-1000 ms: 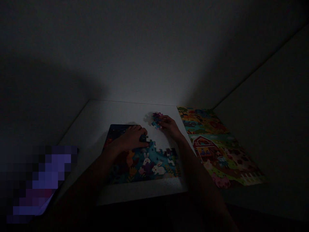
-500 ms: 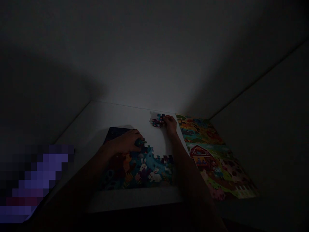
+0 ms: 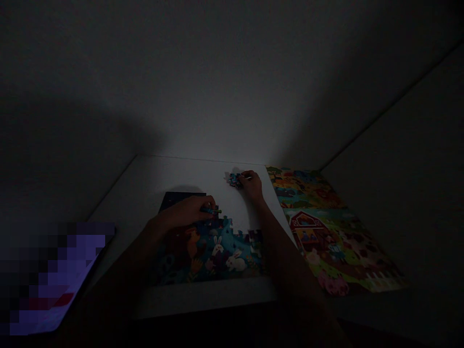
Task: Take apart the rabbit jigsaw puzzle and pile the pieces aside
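My left hand (image 3: pixel 197 207) is pinched around a blue-green jigsaw piece (image 3: pixel 210 210), over the upper left of a partly assembled jigsaw puzzle (image 3: pixel 217 263). White rabbits and an orange animal show in the puzzle's lower part. Its dark upper left corner (image 3: pixel 181 197) is partly covered by my left hand. Farther off, my right hand (image 3: pixel 253 186) has its fingers bent together at a small pile of loose jigsaw pieces (image 3: pixel 235 180). Whatever lies between those fingertips is too dark and small to make out.
Two colourful picture sheets lie on the right: an animal scene (image 3: pixel 300 186) and a farm scene with a red barn (image 3: pixel 326 251). On the left a lit screen (image 3: pixel 68 280) is partly blurred out. A pale wall (image 3: pixel 217 96) rises behind the white table (image 3: pixel 155 174).
The piece in my left hand has been tilted and now shows more edge-on. My right hand has shifted slightly left, its fingertips deeper over the pile. The view has moved a little.
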A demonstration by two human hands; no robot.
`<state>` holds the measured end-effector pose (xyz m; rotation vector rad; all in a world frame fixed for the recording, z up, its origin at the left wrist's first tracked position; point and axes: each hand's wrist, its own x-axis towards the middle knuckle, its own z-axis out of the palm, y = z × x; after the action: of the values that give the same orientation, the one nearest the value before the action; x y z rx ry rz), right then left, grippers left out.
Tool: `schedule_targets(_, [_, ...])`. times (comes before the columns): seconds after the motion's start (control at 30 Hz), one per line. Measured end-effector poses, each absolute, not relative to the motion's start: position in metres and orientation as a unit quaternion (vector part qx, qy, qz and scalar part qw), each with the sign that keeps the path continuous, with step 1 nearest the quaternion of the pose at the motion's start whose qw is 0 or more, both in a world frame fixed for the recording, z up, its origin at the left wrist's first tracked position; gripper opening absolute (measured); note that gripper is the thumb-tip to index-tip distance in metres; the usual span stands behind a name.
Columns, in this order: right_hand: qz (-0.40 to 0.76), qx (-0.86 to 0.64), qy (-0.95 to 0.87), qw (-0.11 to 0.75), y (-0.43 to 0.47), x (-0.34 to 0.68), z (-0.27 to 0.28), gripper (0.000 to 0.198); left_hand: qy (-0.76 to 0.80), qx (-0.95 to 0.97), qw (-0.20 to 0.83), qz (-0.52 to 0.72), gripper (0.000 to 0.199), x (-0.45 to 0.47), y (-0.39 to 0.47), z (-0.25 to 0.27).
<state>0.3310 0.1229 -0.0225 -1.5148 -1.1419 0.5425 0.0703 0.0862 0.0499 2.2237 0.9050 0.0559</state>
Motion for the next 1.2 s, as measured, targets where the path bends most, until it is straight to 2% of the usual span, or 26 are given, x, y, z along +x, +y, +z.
schedule_targets(0.1, [0.228, -0.641, -0.480, 0.555, 0.123, 0.330, -0.021, 0.021, 0.348, 0.868, 0.354, 0.006, 0.026, 0.066, 0.086, 0.055])
schedule_targets(0.17, [0.244, -0.622, -0.458, 0.587, 0.122, 0.332, -0.020, 0.020, 0.342, 0.873, 0.348, 0.010, 0.030, 0.063, 0.084, 0.059])
schedule_targets(0.37, [0.193, -0.615, -0.347, 0.681, 0.118, 0.347, -0.020, 0.018, 0.334, 0.897, 0.288, -0.028, 0.056, 0.057, 0.076, 0.065])
schedule_targets(0.47, [0.169, -0.639, -0.336, 0.671, 0.116, 0.351, -0.021, 0.016, 0.340, 0.897, 0.278, -0.039, 0.047, 0.062, 0.081, 0.065])
schedule_targets(0.6, [0.192, -0.642, -0.391, 0.631, 0.116, 0.347, -0.022, 0.011, 0.348, 0.892, 0.283, -0.060, 0.032, 0.073, 0.094, 0.069])
schedule_targets(0.7, [0.200, -0.640, -0.417, 0.614, 0.116, 0.344, -0.023, 0.011, 0.338, 0.898, 0.274, -0.059, 0.031, 0.085, 0.111, 0.077])
schedule_targets(0.83, [0.207, -0.637, -0.428, 0.606, 0.116, 0.344, -0.024, 0.012, 0.350, 0.894, 0.280, 0.017, 0.038, 0.118, 0.140, 0.088])
schedule_targets(0.93, [0.213, -0.644, -0.421, 0.602, 0.116, 0.346, -0.023, 0.012, 0.370, 0.899, 0.230, 0.029, 0.032, 0.153, 0.161, 0.089])
schedule_targets(1.2, [0.257, -0.625, -0.393, 0.624, 0.117, 0.350, -0.019, 0.014, 0.355, 0.918, 0.176, 0.034, 0.029, 0.220, 0.183, 0.055])
